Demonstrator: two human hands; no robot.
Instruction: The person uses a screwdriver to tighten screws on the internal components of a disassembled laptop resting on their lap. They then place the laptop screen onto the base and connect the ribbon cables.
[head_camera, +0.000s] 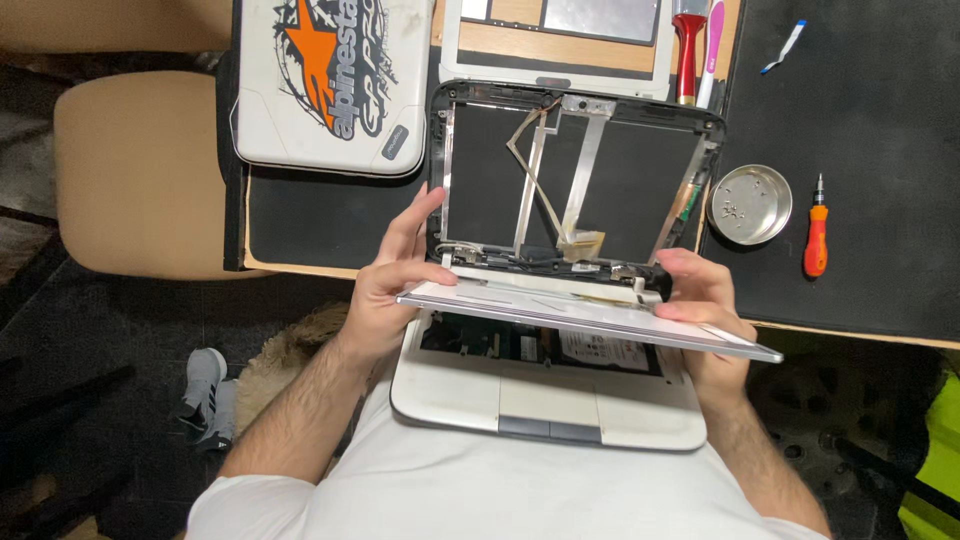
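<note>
A small white laptop base (545, 400) rests on my lap with its insides showing under the keyboard opening. Its black lid shell (480, 160) stands open on the desk edge, stripped of the screen, with metal brackets and flat cables exposed. My left hand (395, 285) and my right hand (705, 305) hold a flat silver-white panel (590, 315) by its two ends, level, just above the base and in front of the hinges.
A white laptop cover with an orange-and-black sticker (330, 80) lies at the back left. A white screen bezel (555, 45), a red tool (686, 55), a round metal dish with screws (750, 205) and an orange screwdriver (816, 235) lie on the black mat. A beige chair (140, 170) stands left.
</note>
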